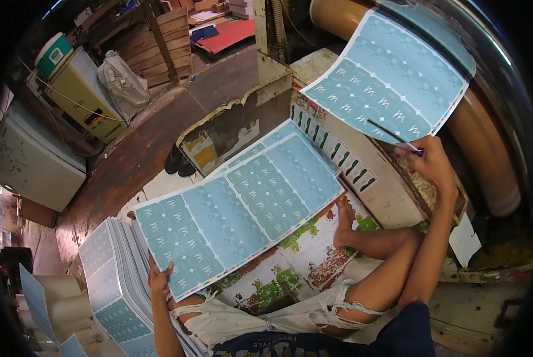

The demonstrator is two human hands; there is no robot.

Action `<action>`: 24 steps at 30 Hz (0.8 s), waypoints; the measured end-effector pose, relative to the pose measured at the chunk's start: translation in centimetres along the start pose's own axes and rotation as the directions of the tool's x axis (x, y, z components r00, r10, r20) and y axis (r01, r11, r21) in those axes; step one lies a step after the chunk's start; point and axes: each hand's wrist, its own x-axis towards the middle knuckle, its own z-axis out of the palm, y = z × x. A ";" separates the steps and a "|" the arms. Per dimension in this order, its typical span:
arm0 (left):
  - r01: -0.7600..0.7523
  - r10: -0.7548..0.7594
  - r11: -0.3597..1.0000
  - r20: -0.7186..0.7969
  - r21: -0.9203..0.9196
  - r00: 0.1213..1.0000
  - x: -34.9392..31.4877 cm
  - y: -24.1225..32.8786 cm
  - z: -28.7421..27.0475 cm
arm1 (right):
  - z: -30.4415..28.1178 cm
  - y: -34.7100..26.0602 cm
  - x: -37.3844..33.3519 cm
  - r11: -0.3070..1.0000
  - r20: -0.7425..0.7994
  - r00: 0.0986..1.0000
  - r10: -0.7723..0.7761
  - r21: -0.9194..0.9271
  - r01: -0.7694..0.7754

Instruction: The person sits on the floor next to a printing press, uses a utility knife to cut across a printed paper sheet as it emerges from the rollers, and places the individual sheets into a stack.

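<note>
My left hand (159,278) grips the near left corner of a long teal and light blue printed sheet (242,205), thumb on top. The sheet slants across my lap, over another one like it. My right hand (436,163) is closed round the end of a thin dark stick-like tool (387,130); a bit of purple shows by the fingers, but its exact kind is unclear. The tool lies across the lower edge of a second printed sheet (391,77), which curves down from the machine's rollers.
A tall stack of printed sheets (108,285) stands at my left. Large brown rollers (487,160) turn up at the right, beside a worn metal panel (362,160). Dark sandals (180,162) lie beyond the sheets. A yellow cabinet (82,92) and a pale bag (122,86) stand farther back.
</note>
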 end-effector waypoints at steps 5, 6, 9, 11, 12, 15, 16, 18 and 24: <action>-0.047 0.046 0.999 -0.016 -0.028 0.999 4.3 -5.0 3.4 | 3.6 2.2 0.4 0.995 0.045 0.998 0.036 0.097 -0.040; -0.043 0.043 0.999 -0.011 -0.027 0.999 5.0 -5.7 3.4 | 3.8 2.8 0.1 0.995 0.044 0.998 0.041 0.093 -0.045; 0.005 -0.005 1.000 0.006 0.022 1.000 6.7 -6.8 3.9 | 4.6 2.5 -0.9 0.985 0.031 0.995 0.095 0.138 -0.099; -0.052 0.080 0.969 -0.105 0.242 0.991 8.5 -9.5 3.9 | 4.6 2.7 -1.7 0.981 0.054 0.996 0.074 0.176 -0.083; -0.081 0.196 0.887 -0.212 0.454 0.957 9.3 -11.3 2.5 | 4.9 2.1 -1.5 0.980 0.063 0.996 0.061 0.187 -0.072; 0.086 0.319 0.410 -0.231 0.908 0.919 10.1 -16.6 3.0 | 4.5 0.4 -1.1 0.993 0.159 0.987 -0.009 0.117 -0.010; 0.122 0.331 0.189 -0.180 0.974 0.926 9.6 -18.1 3.7 | 4.7 -0.3 -1.4 0.987 0.178 0.984 -0.011 0.157 -0.017; 0.256 0.203 -0.193 -0.217 0.947 0.955 8.1 -20.6 3.5 | 5.6 -1.3 -1.5 0.978 0.196 0.980 -0.036 0.210 -0.006; 0.235 -0.255 0.453 -0.127 0.860 0.958 4.2 -14.1 8.2 | 8.2 -1.5 -2.9 0.974 0.300 0.928 -0.220 0.124 0.191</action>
